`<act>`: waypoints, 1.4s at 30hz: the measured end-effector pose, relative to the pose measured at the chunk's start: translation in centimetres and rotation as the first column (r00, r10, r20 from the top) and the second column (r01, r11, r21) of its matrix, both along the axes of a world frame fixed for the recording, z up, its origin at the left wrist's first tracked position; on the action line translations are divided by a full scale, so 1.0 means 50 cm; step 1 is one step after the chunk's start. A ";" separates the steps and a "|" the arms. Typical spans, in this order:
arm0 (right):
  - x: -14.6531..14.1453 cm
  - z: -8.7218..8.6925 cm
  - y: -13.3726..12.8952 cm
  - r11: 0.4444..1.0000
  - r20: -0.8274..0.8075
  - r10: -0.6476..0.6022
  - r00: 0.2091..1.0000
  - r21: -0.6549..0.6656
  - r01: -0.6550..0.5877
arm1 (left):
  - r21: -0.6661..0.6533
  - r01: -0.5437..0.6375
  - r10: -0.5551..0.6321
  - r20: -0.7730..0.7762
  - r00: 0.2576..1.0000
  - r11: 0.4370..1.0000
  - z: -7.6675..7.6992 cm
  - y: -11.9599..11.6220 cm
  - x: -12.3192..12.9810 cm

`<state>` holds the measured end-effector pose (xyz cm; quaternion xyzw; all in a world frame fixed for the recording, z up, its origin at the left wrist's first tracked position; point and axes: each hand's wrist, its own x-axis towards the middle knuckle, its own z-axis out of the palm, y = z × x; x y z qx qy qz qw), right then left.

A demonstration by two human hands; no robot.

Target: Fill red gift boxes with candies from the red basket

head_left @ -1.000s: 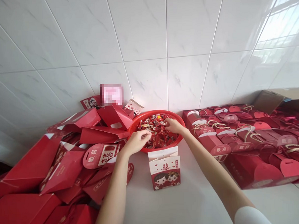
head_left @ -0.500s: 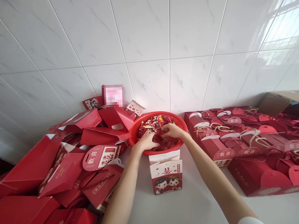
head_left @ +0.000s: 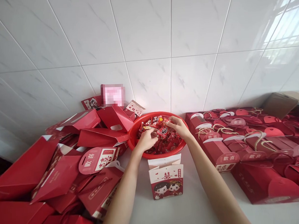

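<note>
A round red plastic basket (head_left: 183,146) full of small wrapped candies (head_left: 169,144) stands against the tiled wall. Over its left part is my left hand (head_left: 147,139), fingers closed at the candies; what they pinch is too small to name. My right hand (head_left: 177,126) is over the right part, its thumb and fingers closed on a small red wrapped candy (head_left: 167,122). In front of the basket, between my forearms, an open red and white paper box (head_left: 166,183) stands upright, with two cartoon figures on its front.
Red folded boxes (head_left: 56,174) lie heaped on the left. Rows of closed red boxes (head_left: 222,152) with rope handles stand on the right, and behind them is a brown cardboard box (head_left: 279,104). A pink box (head_left: 113,95), partly blurred, leans at the wall.
Both hands have lifted slightly and drawn up from among the candies, the right one moving a little right. A candy now shows at my right fingertips. The view has shifted slightly.
</note>
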<state>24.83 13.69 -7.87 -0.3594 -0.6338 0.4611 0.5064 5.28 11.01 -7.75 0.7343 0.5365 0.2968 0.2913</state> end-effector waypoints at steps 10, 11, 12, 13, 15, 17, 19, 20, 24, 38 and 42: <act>0.002 0.012 -0.011 0.994 -0.215 0.071 0.974 0.102 -0.049 | -0.117 -0.046 0.107 0.597 0.795 0.992 0.015 -0.006 0.000; 0.002 0.011 -0.011 0.991 -0.238 0.040 0.970 0.132 -0.008 | -0.148 -0.076 0.152 0.618 0.772 0.986 0.018 -0.006 -0.002; 0.002 0.010 -0.010 0.987 -0.256 0.013 0.967 0.160 0.029 | -0.178 -0.105 0.196 0.632 0.750 0.978 0.020 -0.005 -0.004; 0.001 0.008 -0.009 0.982 -0.262 -0.004 0.965 0.183 0.053 | -0.205 -0.128 0.232 0.643 0.730 0.970 0.021 -0.005 -0.005; -0.001 0.006 -0.009 0.974 -0.245 -0.003 0.970 0.217 0.058 | -0.238 -0.148 0.272 0.663 0.697 0.960 0.024 -0.004 -0.005; -0.002 0.006 -0.012 0.972 -0.206 0.022 0.978 0.233 0.027 | -0.236 -0.146 0.270 0.683 0.679 0.961 0.026 -0.006 -0.004; -0.002 0.007 -0.017 0.972 -0.170 0.041 0.985 0.235 0.000 | -0.221 -0.137 0.254 0.697 0.671 0.966 0.029 -0.009 -0.002; -0.001 0.009 -0.020 0.973 -0.154 0.051 0.987 0.232 -0.014 | -0.216 -0.130 0.247 0.702 0.668 0.968 0.030 -0.011 -0.001; 0.002 0.019 -0.031 0.977 -0.093 0.080 0.992 0.206 -0.060 | -0.204 -0.102 0.220 0.721 0.657 0.974 0.033 -0.018 0.000; -0.012 0.014 -0.031 0.965 -0.069 0.113 0.991 0.246 -0.092 | -0.162 -0.004 0.126 0.748 0.652 0.987 0.016 -0.009 -0.005; -0.028 0.010 -0.031 0.975 -0.096 0.055 0.994 0.221 -0.032 | -0.004 -0.001 0.003 0.662 0.749 1.000 0.005 -0.004 -0.006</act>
